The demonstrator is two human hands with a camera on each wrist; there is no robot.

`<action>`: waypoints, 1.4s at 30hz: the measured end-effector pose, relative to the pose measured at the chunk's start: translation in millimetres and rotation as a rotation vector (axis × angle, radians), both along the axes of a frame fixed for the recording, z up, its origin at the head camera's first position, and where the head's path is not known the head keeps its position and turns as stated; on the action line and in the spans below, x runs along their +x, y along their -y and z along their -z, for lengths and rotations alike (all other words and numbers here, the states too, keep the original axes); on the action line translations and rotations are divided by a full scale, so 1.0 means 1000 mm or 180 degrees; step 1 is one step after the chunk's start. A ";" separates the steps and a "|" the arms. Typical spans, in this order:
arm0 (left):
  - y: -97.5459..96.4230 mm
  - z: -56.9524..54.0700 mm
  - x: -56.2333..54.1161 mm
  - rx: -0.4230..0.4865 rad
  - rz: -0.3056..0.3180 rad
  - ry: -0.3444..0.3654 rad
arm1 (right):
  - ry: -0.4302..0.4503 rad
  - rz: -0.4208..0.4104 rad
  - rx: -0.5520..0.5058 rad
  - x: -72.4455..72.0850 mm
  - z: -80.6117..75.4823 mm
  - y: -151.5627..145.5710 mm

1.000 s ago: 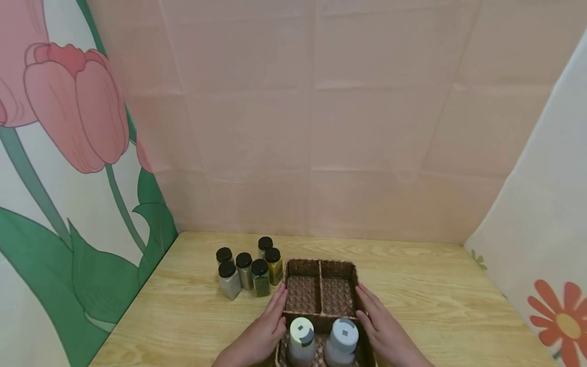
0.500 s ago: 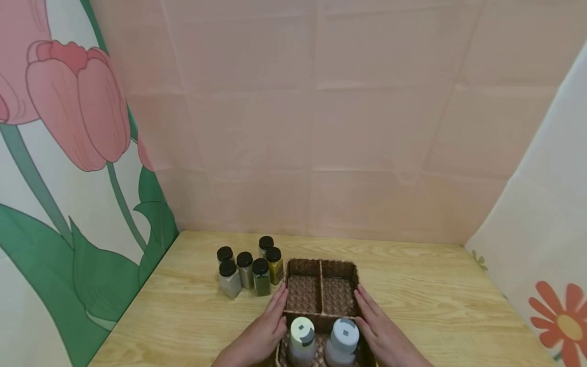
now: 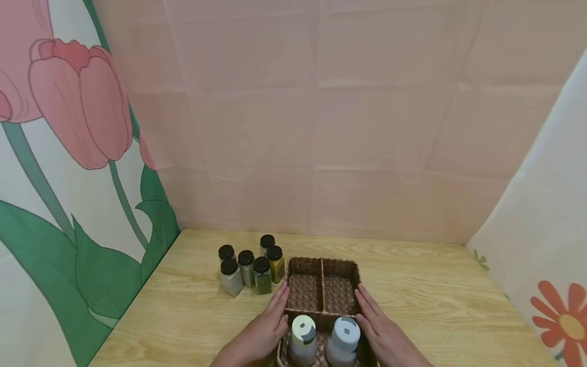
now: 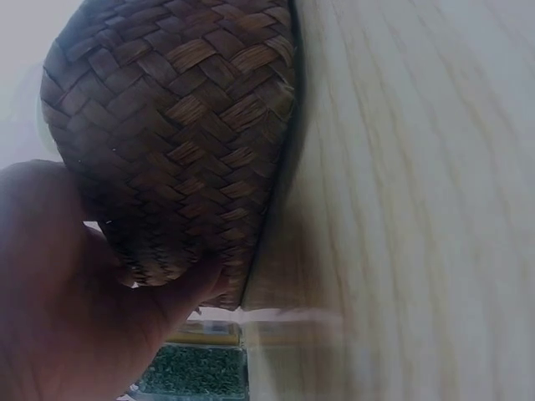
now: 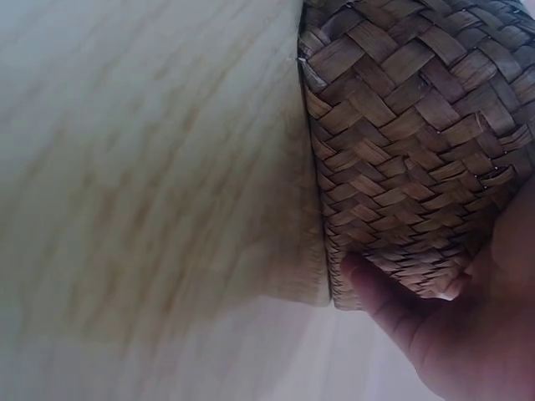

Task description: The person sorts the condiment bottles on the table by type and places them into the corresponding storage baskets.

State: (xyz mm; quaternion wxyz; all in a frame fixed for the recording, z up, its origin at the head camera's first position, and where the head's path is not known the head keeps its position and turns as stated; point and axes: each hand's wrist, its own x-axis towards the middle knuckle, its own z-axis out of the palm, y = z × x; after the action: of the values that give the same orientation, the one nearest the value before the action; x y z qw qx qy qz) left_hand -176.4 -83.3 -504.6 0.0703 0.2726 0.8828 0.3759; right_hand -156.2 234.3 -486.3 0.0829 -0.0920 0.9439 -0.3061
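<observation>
A brown woven basket (image 3: 323, 312) with compartments stands on the table at the bottom middle of the head view. Two white-capped bottles, a left one (image 3: 302, 340) and a right one (image 3: 343, 342), stand upright in its near part; both far compartments show bare weave. My left hand (image 3: 262, 329) lies along the basket's left side, fingers straight against the wall. On the opposite side my right hand (image 3: 385, 331) rests likewise, its fingers pointing forward. In both wrist views the woven side wall (image 4: 184, 142) meets the table, with fingertips low on the weave.
Several black-capped spice jars stand left of the basket, among them a green-filled jar (image 3: 263, 275), a yellow one (image 3: 276, 265) and a pale one (image 3: 231, 279). The wooden table (image 3: 440, 295) ends at a pink backdrop (image 3: 312, 127). Flower-printed cloth hangs at both sides.
The head view has shifted slightly. Both hands stay against the basket's sides, and the basket, bottles and jars keep their places.
</observation>
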 end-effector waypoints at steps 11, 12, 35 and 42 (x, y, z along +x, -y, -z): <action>0.003 0.000 -0.001 -0.0072 0.0031 -0.0024 | -0.0062 0.0050 0.0108 0.000 0.003 0.002; 0.003 0.000 -0.001 -0.0074 0.0042 -0.0031 | -0.0065 0.0051 0.0115 0.000 0.003 0.002; 0.026 -0.029 0.005 -0.0120 -0.0861 -0.0800 | -0.0171 0.0038 0.0205 -0.001 0.005 0.002; 0.043 -0.033 0.005 0.0127 -0.1414 -0.1417 | -0.0132 0.0064 0.0224 -0.001 0.004 0.002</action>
State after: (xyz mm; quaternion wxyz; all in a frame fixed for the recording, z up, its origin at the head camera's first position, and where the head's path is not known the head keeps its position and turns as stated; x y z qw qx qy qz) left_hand -171.5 -126.3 -472.0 -0.2138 0.1500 0.9070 0.3305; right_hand -157.1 232.4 -490.8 0.0634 -0.0859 0.9565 -0.2715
